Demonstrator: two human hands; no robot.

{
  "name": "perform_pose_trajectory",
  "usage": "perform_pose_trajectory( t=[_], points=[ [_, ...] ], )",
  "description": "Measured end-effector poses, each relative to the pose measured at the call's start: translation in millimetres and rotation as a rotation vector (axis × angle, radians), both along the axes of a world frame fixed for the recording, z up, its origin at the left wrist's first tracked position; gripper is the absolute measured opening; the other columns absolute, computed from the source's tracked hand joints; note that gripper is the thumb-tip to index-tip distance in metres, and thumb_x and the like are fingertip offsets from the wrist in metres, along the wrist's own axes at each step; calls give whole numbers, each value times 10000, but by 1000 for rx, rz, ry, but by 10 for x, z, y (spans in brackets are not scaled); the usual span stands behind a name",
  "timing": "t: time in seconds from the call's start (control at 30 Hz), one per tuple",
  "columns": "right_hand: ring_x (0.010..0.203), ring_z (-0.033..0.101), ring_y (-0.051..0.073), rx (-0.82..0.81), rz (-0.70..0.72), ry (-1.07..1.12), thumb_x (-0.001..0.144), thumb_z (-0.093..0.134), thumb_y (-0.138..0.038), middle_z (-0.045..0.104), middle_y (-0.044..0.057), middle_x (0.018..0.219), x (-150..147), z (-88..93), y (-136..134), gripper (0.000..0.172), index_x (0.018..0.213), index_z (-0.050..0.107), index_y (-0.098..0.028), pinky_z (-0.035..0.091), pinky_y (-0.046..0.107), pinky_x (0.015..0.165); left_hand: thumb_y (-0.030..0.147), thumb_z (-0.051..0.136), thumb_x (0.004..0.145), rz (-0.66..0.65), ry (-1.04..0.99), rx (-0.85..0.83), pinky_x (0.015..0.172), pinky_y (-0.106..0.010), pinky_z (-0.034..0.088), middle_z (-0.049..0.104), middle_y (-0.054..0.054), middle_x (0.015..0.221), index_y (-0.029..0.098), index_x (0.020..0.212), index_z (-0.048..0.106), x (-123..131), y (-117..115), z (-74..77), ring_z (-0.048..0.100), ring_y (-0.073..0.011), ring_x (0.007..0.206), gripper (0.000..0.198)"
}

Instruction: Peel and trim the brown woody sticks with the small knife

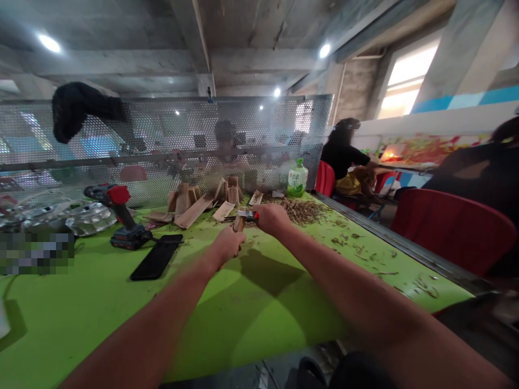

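Near the middle of the green table [81, 319], the right hand [272, 219] is shut tight on a small knife [247, 215]. The left hand [225, 244] curls around a wood stick [239, 223]. A slip could cut the left hand.

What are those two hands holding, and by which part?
The right hand grips a small knife by its handle; the left hand holds a piece of wood by its lower end.
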State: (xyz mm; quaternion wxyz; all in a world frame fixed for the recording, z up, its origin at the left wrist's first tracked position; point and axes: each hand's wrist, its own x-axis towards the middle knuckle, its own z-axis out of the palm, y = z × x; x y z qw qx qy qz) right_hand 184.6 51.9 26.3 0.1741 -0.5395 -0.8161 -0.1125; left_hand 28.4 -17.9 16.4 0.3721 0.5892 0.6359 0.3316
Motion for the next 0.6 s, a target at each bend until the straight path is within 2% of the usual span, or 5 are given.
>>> perform_pose_trajectory(
  t=[0.13,0.3,0.5,0.6],
  points=[
    [893,684,229,-25,2,-7,903,460,-236,745,140,954,-59,-10,-30,300,1040,723,-188,440,277,752,144,491,772,10,117,39,468,-245,293,421,26,533,213,584,392,-25,13,11,397,-111,479,224],
    [866,682,227,8,-8,21,907,454,-239,738,140,926,-73,-42,-27,297,1014,725,-181,432,270,734,107,535,733,17,233,119,486,-267,226,359,39,534,215,566,357,-40,47,23,318,-109,516,267],
    [876,678,221,11,-33,32,921,444,-260,740,131,932,-35,-67,-10,298,1006,721,-186,422,265,722,129,559,733,22,272,132,496,-268,234,413,31,565,211,633,415,-41,66,9,369,-117,535,193],
    [910,676,226,22,-43,15,947,428,-292,737,148,958,-51,-105,57,318,1011,716,-175,424,268,736,107,576,699,3,169,97,504,-263,253,443,30,575,204,696,468,-21,113,-1,391,-124,538,145]
  ],
)
